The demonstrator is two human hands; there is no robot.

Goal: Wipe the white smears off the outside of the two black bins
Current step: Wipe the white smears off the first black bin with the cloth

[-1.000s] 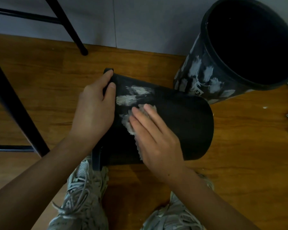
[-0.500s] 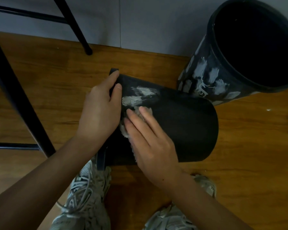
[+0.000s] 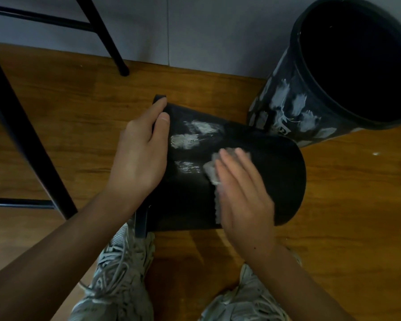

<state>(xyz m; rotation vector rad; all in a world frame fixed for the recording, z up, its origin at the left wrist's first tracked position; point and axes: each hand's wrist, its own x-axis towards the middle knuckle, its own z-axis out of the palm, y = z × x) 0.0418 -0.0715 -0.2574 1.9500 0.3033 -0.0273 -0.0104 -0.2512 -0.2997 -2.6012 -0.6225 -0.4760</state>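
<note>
Here, black bin point(image 3: 252, 181) lying on its side on wooden floor point(image 3: 79, 126), rim toward left. Left hand point(image 3: 139, 154) grips rim end, thumb over side wall. Right hand point(image 3: 243, 195) flat, fingers straight, pressing grey cloth point(image 3: 212, 172) against bin side. White smears point(image 3: 190, 140) between hands. Second bin point(image 3: 333, 72) upright just behind, side heavily smeared.
</note>
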